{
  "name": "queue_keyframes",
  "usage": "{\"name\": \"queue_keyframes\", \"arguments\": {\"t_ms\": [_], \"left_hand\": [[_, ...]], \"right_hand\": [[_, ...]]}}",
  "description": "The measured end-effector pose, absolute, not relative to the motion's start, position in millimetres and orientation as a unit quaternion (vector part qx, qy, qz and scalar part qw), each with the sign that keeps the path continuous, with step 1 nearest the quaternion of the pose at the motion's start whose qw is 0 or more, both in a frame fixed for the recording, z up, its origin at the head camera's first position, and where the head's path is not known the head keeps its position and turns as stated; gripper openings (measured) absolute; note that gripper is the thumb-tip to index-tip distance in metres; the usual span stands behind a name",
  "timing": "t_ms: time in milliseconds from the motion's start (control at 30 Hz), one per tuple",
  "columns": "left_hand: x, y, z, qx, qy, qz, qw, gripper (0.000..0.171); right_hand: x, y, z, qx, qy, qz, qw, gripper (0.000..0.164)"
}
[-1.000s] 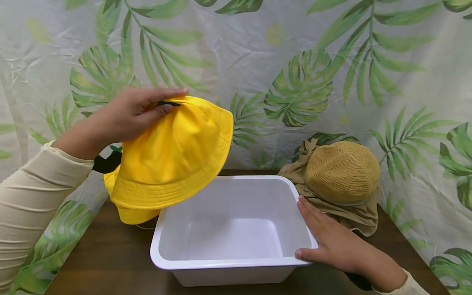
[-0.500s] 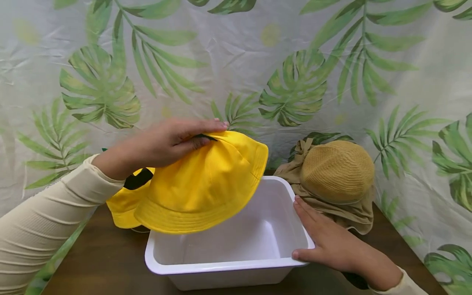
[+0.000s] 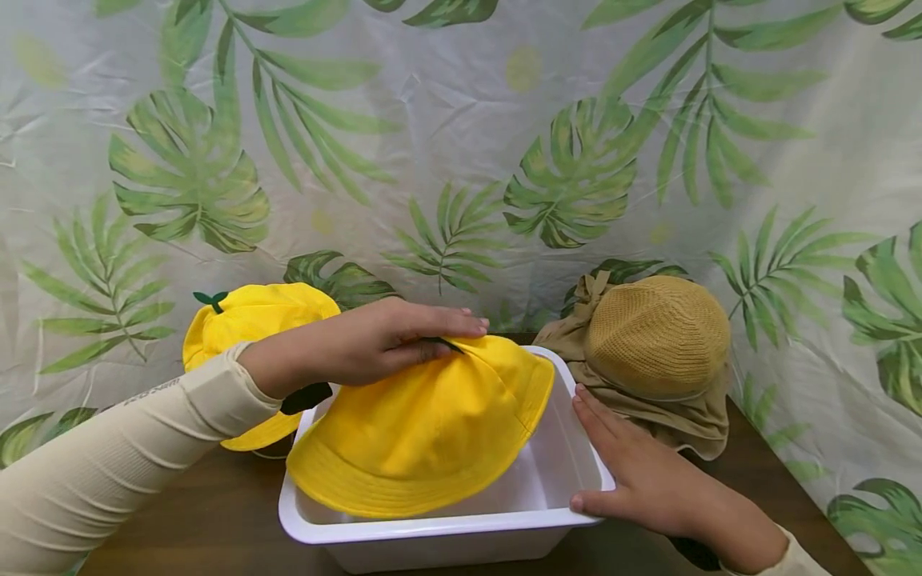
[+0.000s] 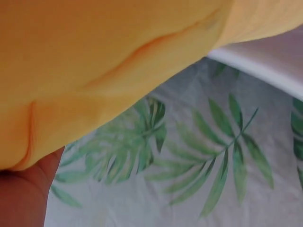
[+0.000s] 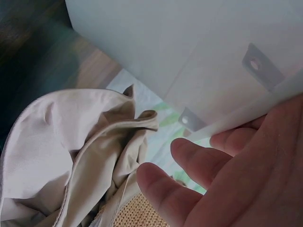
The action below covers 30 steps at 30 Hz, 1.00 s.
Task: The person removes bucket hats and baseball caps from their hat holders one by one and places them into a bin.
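Observation:
In the head view my left hand pinches the crown of a yellow bucket hat between thumb and fingers. The hat hangs tilted over a white plastic tub, its brim partly inside the opening. Yellow fabric fills the upper left of the left wrist view, with part of the left hand below it. My right hand rests on the tub's right rim, fingers extended. The right wrist view shows these fingers beside the tub's outer wall. The hat hides much of the tub's inside.
Behind my left forearm sits another yellow hat with a green sprout on top. At the tub's right lies a tan knitted hat on beige cloth. A leaf-print sheet hangs behind the brown table.
My left hand has carried the yellow bucket hat rightward and down, from the tub's left side to its opening. The other yellow hat has come into fuller view. My right hand stays on the rim.

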State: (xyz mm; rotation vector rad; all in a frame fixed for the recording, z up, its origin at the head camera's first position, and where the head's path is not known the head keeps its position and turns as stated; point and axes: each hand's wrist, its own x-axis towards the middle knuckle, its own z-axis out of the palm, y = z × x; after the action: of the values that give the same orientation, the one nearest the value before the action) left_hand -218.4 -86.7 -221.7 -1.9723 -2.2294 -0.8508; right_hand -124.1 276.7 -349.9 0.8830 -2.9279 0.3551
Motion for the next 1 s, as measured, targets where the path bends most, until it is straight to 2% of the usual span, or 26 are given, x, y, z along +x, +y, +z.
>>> {"name": "queue_keyframes", "arguments": {"t_ms": [433, 1000], "left_hand": [[-225, -63, -259, -0.631, -0.724, -0.272, -0.061, 0.039], [-228, -43, -286, -0.63, -0.736, -0.218, -0.113, 0.04]], "right_hand": [[-123, 277, -351, 0.288, -0.949, 0.122, 0.035, 0.102], [-123, 278, -351, 0.297, -0.947, 0.116, 0.044, 0.102]]}}
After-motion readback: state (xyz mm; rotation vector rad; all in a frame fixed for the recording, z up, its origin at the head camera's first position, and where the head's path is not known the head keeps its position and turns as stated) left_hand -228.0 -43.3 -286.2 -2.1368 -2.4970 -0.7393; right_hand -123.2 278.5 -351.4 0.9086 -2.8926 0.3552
